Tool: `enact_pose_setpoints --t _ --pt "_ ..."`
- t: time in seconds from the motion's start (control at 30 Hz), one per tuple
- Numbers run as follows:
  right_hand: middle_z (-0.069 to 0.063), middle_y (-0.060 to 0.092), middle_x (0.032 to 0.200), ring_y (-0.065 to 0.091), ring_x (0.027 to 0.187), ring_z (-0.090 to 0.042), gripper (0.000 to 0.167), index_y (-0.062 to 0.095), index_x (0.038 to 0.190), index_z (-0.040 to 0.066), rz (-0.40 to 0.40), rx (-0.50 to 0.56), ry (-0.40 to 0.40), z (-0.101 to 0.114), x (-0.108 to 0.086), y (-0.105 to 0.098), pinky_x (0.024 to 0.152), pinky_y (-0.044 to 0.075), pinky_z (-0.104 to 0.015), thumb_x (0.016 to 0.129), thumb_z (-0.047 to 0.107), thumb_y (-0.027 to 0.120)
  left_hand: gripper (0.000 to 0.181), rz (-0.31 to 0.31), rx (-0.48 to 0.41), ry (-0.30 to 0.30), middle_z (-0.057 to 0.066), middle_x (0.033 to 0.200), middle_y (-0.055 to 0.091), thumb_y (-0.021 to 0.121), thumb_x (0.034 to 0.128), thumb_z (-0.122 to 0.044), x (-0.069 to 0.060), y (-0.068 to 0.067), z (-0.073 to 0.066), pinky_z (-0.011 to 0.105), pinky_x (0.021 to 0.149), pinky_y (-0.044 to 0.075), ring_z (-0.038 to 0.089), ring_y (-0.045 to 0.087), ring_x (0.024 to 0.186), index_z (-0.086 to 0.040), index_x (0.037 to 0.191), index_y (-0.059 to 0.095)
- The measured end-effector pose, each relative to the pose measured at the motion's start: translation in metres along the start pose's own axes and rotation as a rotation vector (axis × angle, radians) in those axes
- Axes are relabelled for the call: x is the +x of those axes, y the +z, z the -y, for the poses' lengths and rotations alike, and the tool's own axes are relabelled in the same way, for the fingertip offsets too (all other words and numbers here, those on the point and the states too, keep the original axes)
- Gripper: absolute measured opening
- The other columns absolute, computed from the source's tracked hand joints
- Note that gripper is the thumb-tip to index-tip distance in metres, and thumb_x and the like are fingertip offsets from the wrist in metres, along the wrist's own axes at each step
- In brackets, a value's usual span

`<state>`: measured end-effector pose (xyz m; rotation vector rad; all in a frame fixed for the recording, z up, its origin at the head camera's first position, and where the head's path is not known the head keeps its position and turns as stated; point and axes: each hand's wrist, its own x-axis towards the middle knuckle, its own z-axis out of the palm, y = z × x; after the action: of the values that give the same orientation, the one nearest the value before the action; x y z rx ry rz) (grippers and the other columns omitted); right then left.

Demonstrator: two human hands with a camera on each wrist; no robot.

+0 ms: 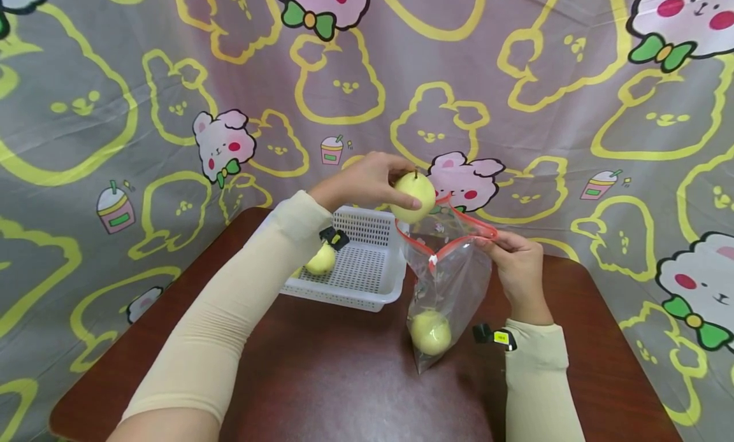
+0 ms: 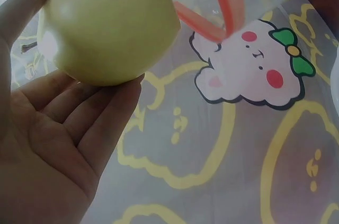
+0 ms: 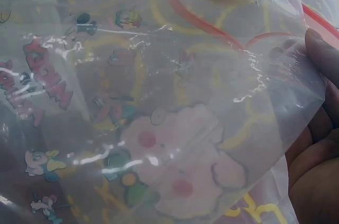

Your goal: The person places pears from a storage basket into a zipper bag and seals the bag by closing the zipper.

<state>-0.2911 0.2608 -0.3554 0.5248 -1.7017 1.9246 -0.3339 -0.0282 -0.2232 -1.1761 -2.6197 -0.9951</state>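
Observation:
A pale yellow pear (image 1: 414, 197) with a short stem is gripped between the thumb and fingers of my left hand (image 1: 375, 181), at the mouth of a clear zip bag (image 1: 459, 283). My right hand (image 1: 518, 263) pinches the bag's red-edged rim at its right corner, and the mouth gapes. Inside the bag, a second pear (image 1: 431, 332) lies at the bottom. The left wrist view shows the held pear (image 2: 108, 23) close up, with the red rim beyond it. Printed cartoon figures show on the bag's film (image 3: 122, 97) in the right wrist view.
A white perforated plastic basket (image 1: 367, 299) stands behind the bag to the left, with another pear (image 1: 321, 260) in it, partly hidden by my left wrist. Both stand on a dark reddish-brown table (image 1: 344, 372). A patterned curtain (image 1: 355, 66) hangs just behind the table.

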Motion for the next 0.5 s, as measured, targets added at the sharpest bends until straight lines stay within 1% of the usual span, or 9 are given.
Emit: enact_pose_setpoints --t 0.17,0.23,0.37,0.5 --pt "-0.006 0.074 0.086 0.070 0.080 -0.016 0.021 0.069 0.096 -0.017 0.006 0.015 -0.007 -0.001 0.001 0.000 0.076 0.054 -0.025 0.077 -0.013 0.075 0.066 0.016 0.032 -0.008 -0.009 0.102 0.066 0.082 0.0728 -0.050 -0.001 0.004 -0.006 0.027 0.076 0.048 0.008 0.059 0.087 -0.013 0.123 0.064" --pt "-0.006 0.074 0.086 0.070 0.080 -0.016 0.020 0.069 0.096 -0.017 0.004 0.017 -0.010 0.000 0.001 0.000 0.076 0.054 -0.025 0.077 -0.013 0.075 0.066 0.026 0.041 -0.004 -0.009 0.103 0.066 0.082 0.0726 -0.050 0.000 0.006 -0.008 0.026 0.076 0.048 0.008 0.058 0.087 -0.013 0.124 0.063" --pt "-0.006 0.074 0.086 0.070 0.080 -0.016 0.020 0.069 0.096 -0.017 -0.002 0.006 -0.010 0.001 0.000 0.000 0.076 0.054 -0.025 0.077 -0.013 0.075 0.062 0.044 0.039 0.018 -0.008 0.100 0.067 0.081 0.0738 -0.049 0.002 0.009 -0.010 0.027 0.075 0.047 0.009 0.058 0.085 -0.014 0.122 0.064" --pt "-0.006 0.074 0.087 0.070 0.081 -0.016 0.020 0.069 0.096 -0.017 0.005 0.012 -0.012 0.000 0.001 0.000 0.076 0.054 -0.025 0.077 -0.014 0.074 0.060 0.064 0.030 0.022 -0.009 0.099 0.067 0.081 0.0746 -0.047 0.004 0.012 -0.009 0.026 0.076 0.047 0.008 0.058 0.084 -0.015 0.122 0.063"
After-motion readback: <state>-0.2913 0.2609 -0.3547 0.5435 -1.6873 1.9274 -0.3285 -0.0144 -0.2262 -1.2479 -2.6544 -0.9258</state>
